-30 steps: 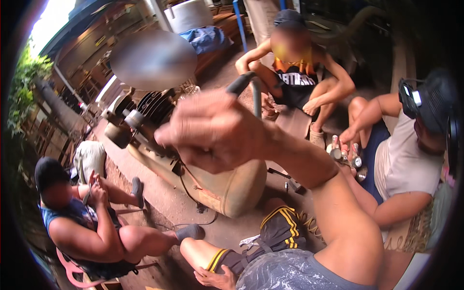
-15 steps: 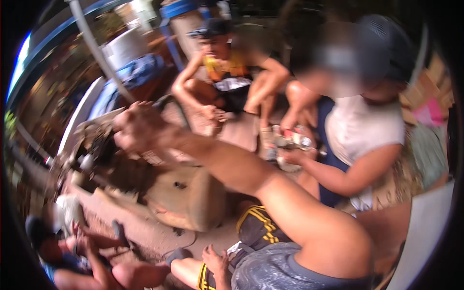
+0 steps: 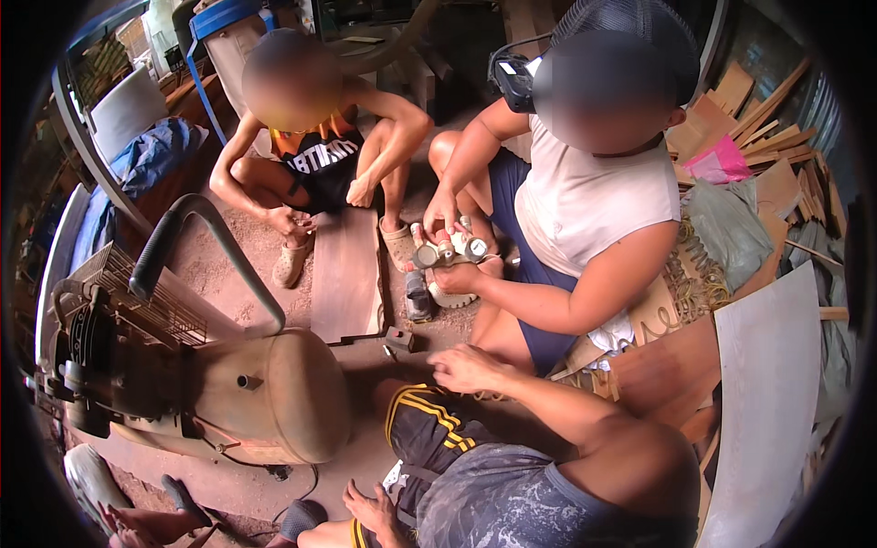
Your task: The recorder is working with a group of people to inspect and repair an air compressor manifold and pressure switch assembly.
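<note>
My right hand (image 3: pixel 468 368) hangs above my right knee, fingers loosely stretched to the left, holding nothing. Low in the view, beside my thigh, my left hand (image 3: pixel 373 508) has its fingers apart and is bare of any object. To the left of both hands lies an air compressor with a dusty tan tank (image 3: pixel 301 393) and a curved handle (image 3: pixel 215 239) with a dark grip. Past my right hand, a co-worker in a pale sleeveless shirt holds a metal regulator fitting with gauges (image 3: pixel 448 251) in both hands.
A second person squats at the far side behind a wooden board (image 3: pixel 347 274). A small dark block (image 3: pixel 399 339) lies on the floor. Scrap wood (image 3: pixel 763 137), a coiled hose (image 3: pixel 681 283) and a pale sheet (image 3: pixel 767 384) fill the right. Another person's hands show at lower left.
My right hand has left the compressor's handle area and come back toward my knee. The view has turned, so the compressor sits lower left. The co-worker still holds the fitting.
</note>
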`<action>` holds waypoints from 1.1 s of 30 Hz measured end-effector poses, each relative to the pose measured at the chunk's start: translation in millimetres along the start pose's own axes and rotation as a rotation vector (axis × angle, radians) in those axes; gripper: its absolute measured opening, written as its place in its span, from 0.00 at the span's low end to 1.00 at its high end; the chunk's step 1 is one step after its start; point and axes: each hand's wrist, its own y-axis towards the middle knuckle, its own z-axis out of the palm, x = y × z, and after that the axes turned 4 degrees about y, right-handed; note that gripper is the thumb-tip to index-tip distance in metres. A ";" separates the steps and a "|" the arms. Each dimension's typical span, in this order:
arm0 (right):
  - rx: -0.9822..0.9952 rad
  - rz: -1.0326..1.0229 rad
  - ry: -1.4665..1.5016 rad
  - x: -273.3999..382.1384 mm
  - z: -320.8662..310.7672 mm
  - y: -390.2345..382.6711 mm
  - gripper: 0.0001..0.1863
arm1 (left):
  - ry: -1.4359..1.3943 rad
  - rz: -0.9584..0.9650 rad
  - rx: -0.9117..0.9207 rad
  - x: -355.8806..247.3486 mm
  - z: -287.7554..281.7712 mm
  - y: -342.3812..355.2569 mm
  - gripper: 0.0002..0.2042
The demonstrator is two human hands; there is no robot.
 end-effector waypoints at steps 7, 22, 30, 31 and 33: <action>0.105 0.147 0.162 -16.8 -3.4 4.6 0.49 | -0.034 -0.057 0.102 0.5 0.4 14.5 0.35; -0.182 -0.245 0.794 131.5 -106.1 189.7 0.54 | -0.156 -0.083 0.083 3.3 10.9 21.3 0.36; -0.110 -0.222 0.856 131.8 -107.2 200.3 0.57 | -0.151 -0.118 0.149 0.6 7.6 18.1 0.32; -0.115 -0.231 0.863 131.1 -105.9 199.6 0.57 | -0.139 -0.095 0.176 2.5 6.8 17.8 0.31; -0.129 -0.209 0.856 129.5 -107.8 200.0 0.57 | -0.135 -0.069 0.191 3.1 9.4 21.1 0.29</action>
